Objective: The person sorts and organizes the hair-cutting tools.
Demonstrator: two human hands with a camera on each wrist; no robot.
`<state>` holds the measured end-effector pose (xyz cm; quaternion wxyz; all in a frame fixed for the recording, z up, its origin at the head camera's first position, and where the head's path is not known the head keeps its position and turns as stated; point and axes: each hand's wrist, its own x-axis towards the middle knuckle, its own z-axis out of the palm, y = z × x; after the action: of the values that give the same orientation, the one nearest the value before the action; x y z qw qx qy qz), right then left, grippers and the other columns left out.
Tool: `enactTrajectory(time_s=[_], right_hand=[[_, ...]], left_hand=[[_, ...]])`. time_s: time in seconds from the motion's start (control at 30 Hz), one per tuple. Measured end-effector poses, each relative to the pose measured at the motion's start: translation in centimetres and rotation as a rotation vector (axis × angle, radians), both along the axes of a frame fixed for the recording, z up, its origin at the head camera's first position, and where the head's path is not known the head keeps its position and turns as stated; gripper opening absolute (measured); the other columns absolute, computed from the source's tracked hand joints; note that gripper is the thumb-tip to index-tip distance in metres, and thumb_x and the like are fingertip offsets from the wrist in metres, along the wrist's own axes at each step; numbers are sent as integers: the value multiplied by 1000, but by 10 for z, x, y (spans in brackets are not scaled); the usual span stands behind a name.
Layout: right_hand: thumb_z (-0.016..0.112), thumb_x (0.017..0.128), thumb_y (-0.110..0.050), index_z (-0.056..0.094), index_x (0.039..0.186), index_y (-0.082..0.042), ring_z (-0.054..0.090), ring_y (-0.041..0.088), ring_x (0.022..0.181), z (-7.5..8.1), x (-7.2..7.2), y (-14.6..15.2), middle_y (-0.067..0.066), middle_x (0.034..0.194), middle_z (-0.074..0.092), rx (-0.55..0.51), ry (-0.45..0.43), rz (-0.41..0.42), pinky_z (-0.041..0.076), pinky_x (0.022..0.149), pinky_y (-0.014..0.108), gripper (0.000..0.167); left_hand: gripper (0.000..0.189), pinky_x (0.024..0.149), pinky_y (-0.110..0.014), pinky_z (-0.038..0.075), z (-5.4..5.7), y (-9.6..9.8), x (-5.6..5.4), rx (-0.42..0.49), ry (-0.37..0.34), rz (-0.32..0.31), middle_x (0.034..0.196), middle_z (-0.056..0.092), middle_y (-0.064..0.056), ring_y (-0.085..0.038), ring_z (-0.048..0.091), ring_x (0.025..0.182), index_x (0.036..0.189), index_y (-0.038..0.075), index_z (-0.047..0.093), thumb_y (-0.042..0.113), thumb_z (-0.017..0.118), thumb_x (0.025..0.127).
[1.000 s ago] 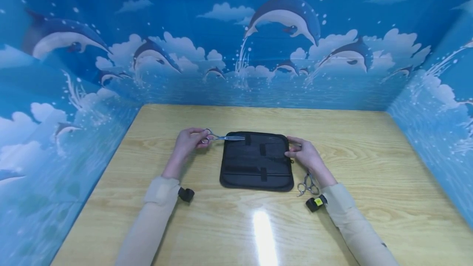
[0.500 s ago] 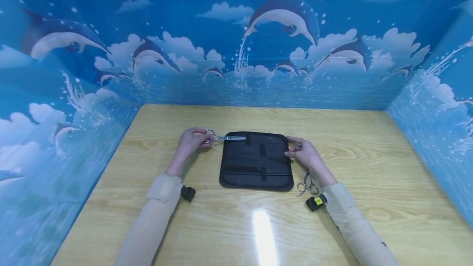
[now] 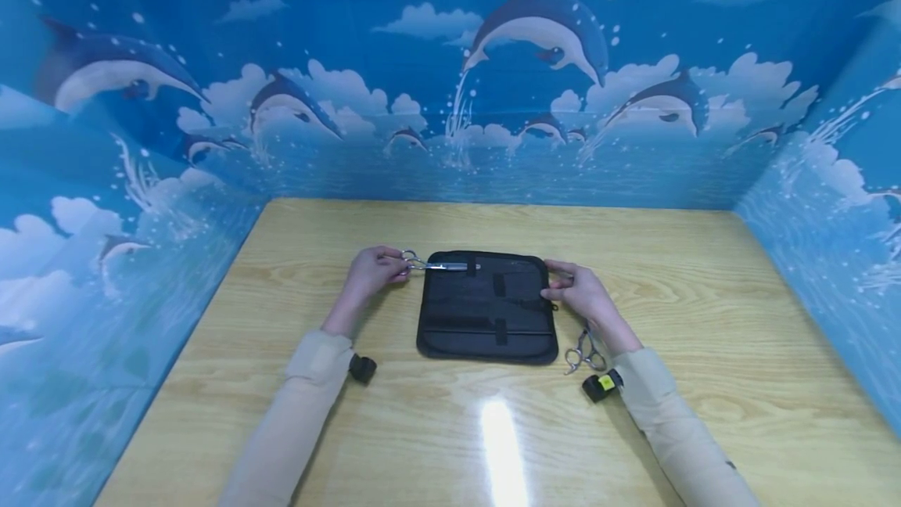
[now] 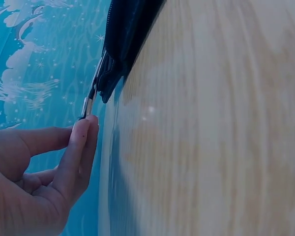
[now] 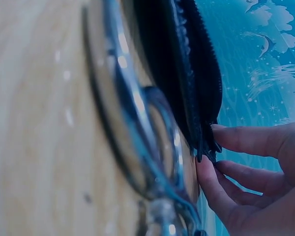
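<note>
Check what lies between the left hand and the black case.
Scissors: in the head view, they stretch from the left hand across the gap to the black case.

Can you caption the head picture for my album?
Scissors in the left hand poke under one strap of the black case that the right hand grips.

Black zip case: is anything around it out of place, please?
Mildly odd: silver scissors lie loose on the table, outside the case, while the left hand holds a second pair, its blades under a case strap. No damage shows.
</note>
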<state>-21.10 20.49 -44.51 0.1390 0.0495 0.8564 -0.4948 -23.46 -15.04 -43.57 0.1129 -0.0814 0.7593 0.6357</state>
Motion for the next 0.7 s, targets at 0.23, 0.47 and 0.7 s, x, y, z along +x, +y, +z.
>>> enactTrajectory(time_s=[0.23, 0.47, 0.7], right_hand=[[73, 92, -3, 41, 153, -4, 60, 25, 107, 0, 0, 0, 22, 125, 64, 4, -7, -5, 45, 101, 43, 69], [72, 92, -3, 41, 153, -4, 61, 27, 108, 1, 0, -1, 22, 122, 65, 7, -15, -5, 46, 99, 41, 69], [71, 93, -4, 41, 153, -3, 61, 28, 109, 1, 1, 0, 23, 125, 64, 14, -2, 13, 48, 95, 39, 68]], left_hand=[[36, 79, -24, 59, -3, 2, 0, -27, -12, -29, 120, 64, -35, -9, 68, 73, 130, -16, 54, -6, 62, 96], [35, 79, -24, 59, -6, 4, 0, -22, 1, -66, 120, 62, -37, -11, 68, 77, 130, -19, 54, -8, 58, 98], [36, 81, -24, 59, -8, 7, 1, -76, 22, -92, 120, 64, -35, -18, 71, 86, 132, -17, 54, -7, 59, 97]])
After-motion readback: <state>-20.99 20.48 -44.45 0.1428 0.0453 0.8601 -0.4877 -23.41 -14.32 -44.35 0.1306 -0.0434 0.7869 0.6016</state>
